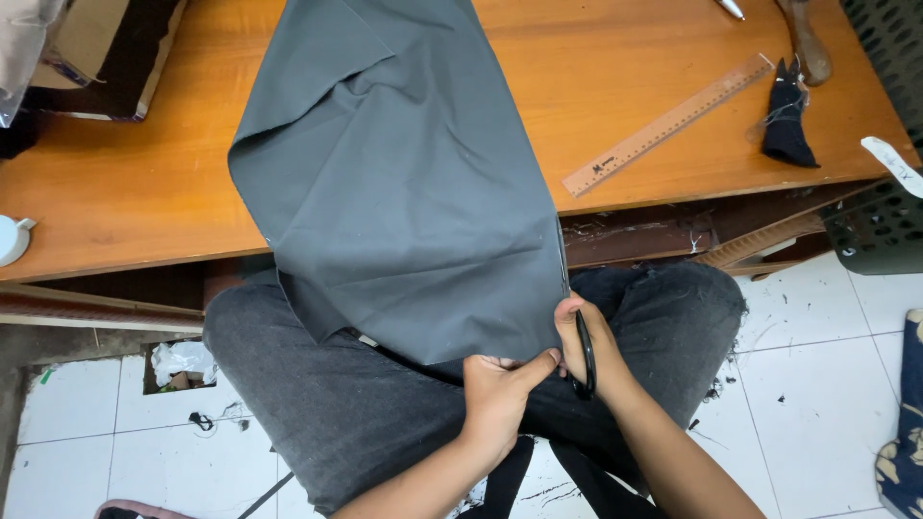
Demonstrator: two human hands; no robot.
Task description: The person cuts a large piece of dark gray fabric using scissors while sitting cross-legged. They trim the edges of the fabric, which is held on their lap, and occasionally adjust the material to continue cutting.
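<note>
A large piece of dark grey fabric (pixel 404 183) drapes from the low wooden table (pixel 115 183) down onto my lap. My left hand (pixel 500 394) pinches the fabric's lower right corner, thumb on top. My right hand (pixel 586 346) grips black scissors (pixel 585 360) at the fabric's right edge, just beside the left hand. The blades run up along that edge and are mostly hidden by the cloth.
A wooden ruler (pixel 668 123) lies on the table's right side, with a dark cloth scrap (pixel 788 120) beyond it. A white cup (pixel 12 238) sits at the left edge. A dark perforated basket (pixel 880 226) stands right. Thread scraps litter the white tiled floor (pixel 827 365).
</note>
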